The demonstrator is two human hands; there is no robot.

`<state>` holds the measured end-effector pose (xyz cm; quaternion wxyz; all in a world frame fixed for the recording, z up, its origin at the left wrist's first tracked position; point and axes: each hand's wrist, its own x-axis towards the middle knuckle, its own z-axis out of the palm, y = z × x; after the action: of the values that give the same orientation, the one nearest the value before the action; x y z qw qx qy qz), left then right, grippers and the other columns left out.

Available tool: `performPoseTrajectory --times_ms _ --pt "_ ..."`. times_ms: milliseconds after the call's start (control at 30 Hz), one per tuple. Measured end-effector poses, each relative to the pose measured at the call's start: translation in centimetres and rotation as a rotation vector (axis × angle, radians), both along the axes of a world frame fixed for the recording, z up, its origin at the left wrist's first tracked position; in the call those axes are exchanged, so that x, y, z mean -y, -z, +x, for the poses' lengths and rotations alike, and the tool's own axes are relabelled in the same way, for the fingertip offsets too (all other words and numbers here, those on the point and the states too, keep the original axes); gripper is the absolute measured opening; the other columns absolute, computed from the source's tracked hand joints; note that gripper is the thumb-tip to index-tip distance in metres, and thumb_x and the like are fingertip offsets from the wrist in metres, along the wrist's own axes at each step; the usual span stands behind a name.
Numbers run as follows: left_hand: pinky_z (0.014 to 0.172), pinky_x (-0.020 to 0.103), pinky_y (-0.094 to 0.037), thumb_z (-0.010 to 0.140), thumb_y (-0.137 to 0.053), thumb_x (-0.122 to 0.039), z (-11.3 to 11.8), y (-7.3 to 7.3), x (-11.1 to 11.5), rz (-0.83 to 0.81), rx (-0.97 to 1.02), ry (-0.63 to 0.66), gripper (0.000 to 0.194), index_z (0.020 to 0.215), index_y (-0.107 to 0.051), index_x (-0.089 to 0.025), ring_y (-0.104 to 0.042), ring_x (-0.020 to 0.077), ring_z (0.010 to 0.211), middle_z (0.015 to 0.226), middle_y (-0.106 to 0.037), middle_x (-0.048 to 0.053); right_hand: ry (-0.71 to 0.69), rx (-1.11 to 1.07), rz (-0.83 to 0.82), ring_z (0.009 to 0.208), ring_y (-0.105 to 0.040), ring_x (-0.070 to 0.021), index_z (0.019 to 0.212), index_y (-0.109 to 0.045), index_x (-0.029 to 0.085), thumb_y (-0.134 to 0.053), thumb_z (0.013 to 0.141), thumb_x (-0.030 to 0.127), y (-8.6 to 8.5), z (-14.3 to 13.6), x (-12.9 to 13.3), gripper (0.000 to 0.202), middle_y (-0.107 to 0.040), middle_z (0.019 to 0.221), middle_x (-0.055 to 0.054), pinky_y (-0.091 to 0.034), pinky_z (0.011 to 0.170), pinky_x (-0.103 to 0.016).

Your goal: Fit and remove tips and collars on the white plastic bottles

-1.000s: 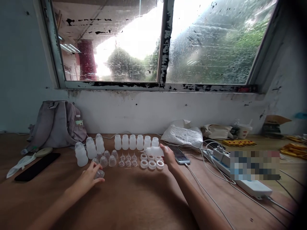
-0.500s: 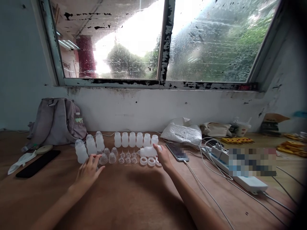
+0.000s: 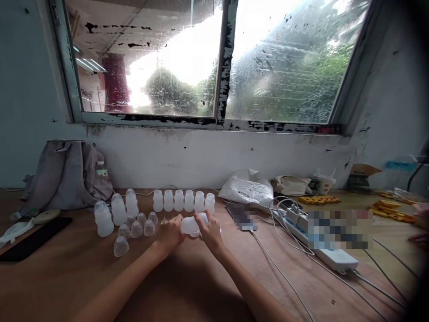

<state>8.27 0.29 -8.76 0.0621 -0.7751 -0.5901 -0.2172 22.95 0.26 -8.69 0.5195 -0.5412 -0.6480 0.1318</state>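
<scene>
- Bottle: frosted white, on its side between my two hands, just below the middle of the frame.
- My right hand grasps it by the right end, the thumb laid across its near face.
- My left hand is up against the left end with the fingers bent; it hides that end, so I cannot tell whether they pinch anything.
- Just below what I hold, a ring shows in part.
- A teat peeks out behind my left knuckles, mostly covered.
- Six open bottles stand upright in a row above my hands, near the centre of the frame.
- Three capped bottles stand in a slanting line, left of centre.
- Clear domes cluster between them and my left wrist; one dome sits nearer me, lower down in the frame.
- Right of my right hand lies a phone, a cable running from it to the bottom edge.
- Farther right there is a power strip.
- A silvery bag rests by the wall, right of centre; a backpack leans at the left.
- A window fills the top.
</scene>
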Motion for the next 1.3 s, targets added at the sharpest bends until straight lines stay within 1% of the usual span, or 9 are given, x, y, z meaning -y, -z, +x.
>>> performPoseTrajectory --times_ms 233,333,400,533,600,733,867,1100,1300 --pt "0.045 0.02 -0.031 0.053 -0.059 -0.022 0.1 -1.4 -1.1 -0.315 0.286 0.335 0.016 0.068 -0.059 -0.016 -0.055 0.0145 0.057 0.063 -0.062 -0.001 -0.022 -0.043 0.048 0.051 -0.049 -0.0138 0.061 -0.05 0.02 -0.043 0.075 0.047 0.2 1.4 -1.2 0.031 -0.055 0.054 0.0 -0.034 0.05 -0.022" --pt "0.042 0.018 -0.028 0.049 -0.06 -0.018 0.1 -1.9 -1.4 -0.446 0.427 0.386 0.012 0.061 -0.06 -0.014 -0.049 0.011 0.051 0.053 -0.056 -0.003 -0.041 -0.056 0.081 0.051 -0.048 -0.0124 0.06 -0.049 0.019 -0.043 0.076 0.045 -0.2 1.6 -0.9 0.031 -0.055 0.054 0.001 -0.033 0.05 -0.021" --pt "0.04 0.018 -0.025 0.05 -0.06 -0.017 -0.2 -1.9 -1.3 -0.632 0.57 0.444 0.01 0.059 -0.059 -0.013 -0.043 0.0085 0.046 0.049 -0.051 -0.003 -0.08 -0.034 0.115 0.05 -0.047 -0.0114 0.064 -0.05 0.018 -0.042 0.078 0.042 -0.5 1.7 -0.4 0.029 -0.054 0.055 0.001 -0.033 0.05 -0.02" --pt "0.037 0.018 -0.027 0.057 -0.058 -0.021 -1.0 -1.4 -0.9 -1.066 0.742 0.58 0.017 0.072 -0.06 -0.013 -0.037 0.0056 0.041 0.054 -0.052 -0.002 -0.203 0.137 0.2 0.05 -0.046 -0.0108 0.078 -0.052 0.018 -0.043 0.076 0.04 -0.9 1.8 0.5 0.024 -0.054 0.059 0.001 -0.034 0.052 -0.02" --pt "0.038 0.017 -0.03 0.059 -0.061 -0.024 -1.5 -0.8 -1.0 -1.133 0.889 0.608 0.031 0.089 -0.057 -0.016 -0.041 0.005 0.043 0.066 -0.055 -0.001 -0.161 0.205 0.204 0.053 -0.048 -0.0118 0.08 -0.051 0.018 -0.043 0.076 0.04 -0.9 1.8 0.5 0.024 -0.055 0.061 0.0 -0.034 0.054 -0.021" --pt "0.042 0.016 -0.037 0.064 -0.063 -0.035 -2.1 1.3 -1.7 -0.887 1.292 0.484 0.048 0.106 -0.045 -0.022 -0.047 0.0042 0.049 0.081 -0.054 0.0 0.065 0.145 0.098 0.054 -0.051 -0.0143 0.08 -0.052 0.019 -0.038 0.078 0.042 -0.6 2.1 -0.6 0.027 -0.056 0.059 -0.001 -0.033 0.053 -0.021" --pt "0.047 0.017 -0.04 0.061 -0.066 -0.037 -1.8 3.6 -2.0 -0.647 1.428 0.383 0.042 0.095 -0.052 -0.016 -0.051 0.0062 0.055 0.076 -0.055 0.001 0.137 0.134 0.026 0.055 -0.053 -0.0163 0.078 -0.053 0.021 -0.037 0.077 0.046 -0.3 2.4 -1.4 0.03 -0.055 0.056 0.0 -0.032 0.052 -0.022" --pt "0.037 0.019 -0.034 0.06 -0.061 -0.047 -1.1 4.7 -1.4 -0.38 1.299 0.29 0.036 0.071 -0.055 -0.013 -0.045 0.0082 0.041 0.05 -0.05 -0.003 0.075 0.125 0.004 0.051 -0.053 -0.0153 0.074 -0.052 0.021 -0.039 0.077 0.049 -0.5 2.2 -1.1 0.03 -0.054 0.053 0.001 -0.032 0.051 -0.022" --pt "0.049 0.023 -0.036 0.079 -0.041 -0.039 -1.6 4.0 -0.1 -0.061 0.829 0.26 0.024 0.073 -0.05 -0.018 -0.048 0.0118 0.046 0.052 -0.05 -0.003 0.027 0.018 -0.029 0.056 -0.054 -0.0143 0.07 -0.055 0.02 -0.042 0.076 0.046 -0.7 2.1 -1.3 0.03 -0.058 0.06 -0.002 -0.036 0.05 -0.021"
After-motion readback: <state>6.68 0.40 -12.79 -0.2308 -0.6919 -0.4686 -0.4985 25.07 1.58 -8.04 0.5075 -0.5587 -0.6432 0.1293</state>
